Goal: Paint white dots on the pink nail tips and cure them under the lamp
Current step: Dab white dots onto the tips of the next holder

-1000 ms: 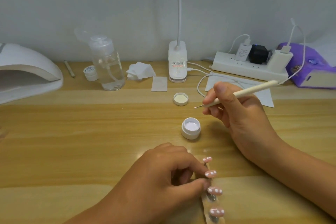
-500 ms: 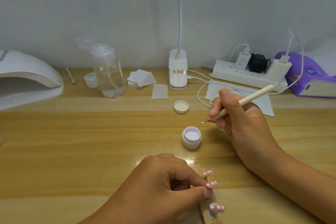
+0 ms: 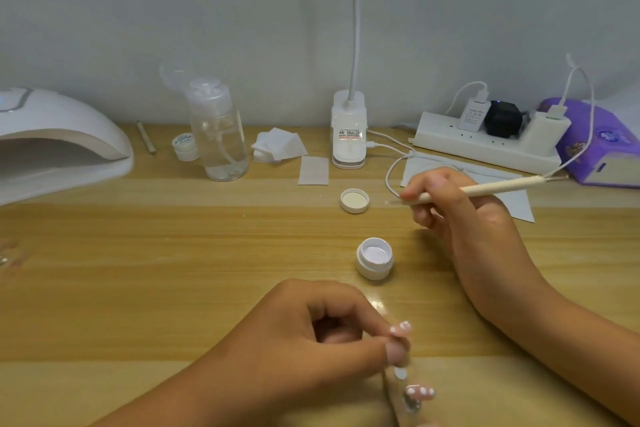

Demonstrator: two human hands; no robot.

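Observation:
My left hand (image 3: 311, 347) pinches the clear strip that carries the pink nail tips (image 3: 419, 392) at the bottom of the view. Each visible tip carries white dots, and my fingers hide part of the strip. My right hand (image 3: 460, 218) holds a cream dotting pen (image 3: 485, 188) level, its fine point aimed left above the table. The open jar of white gel (image 3: 375, 257) stands between my hands, and its lid (image 3: 354, 200) lies behind it. The white curing lamp (image 3: 59, 142) sits at the far left.
Along the wall stand a clear pump bottle (image 3: 221, 135), a small closed jar (image 3: 185, 146), a thin stick (image 3: 146, 137), folded white wipes (image 3: 278, 146), a desk lamp base (image 3: 348, 130), a power strip (image 3: 485, 142) with cables, and a purple tissue pack (image 3: 602, 146).
My right hand has lifted the pen back and away from the jar, now held flatter. My left hand has kept hold of the strip, shifting it slightly.

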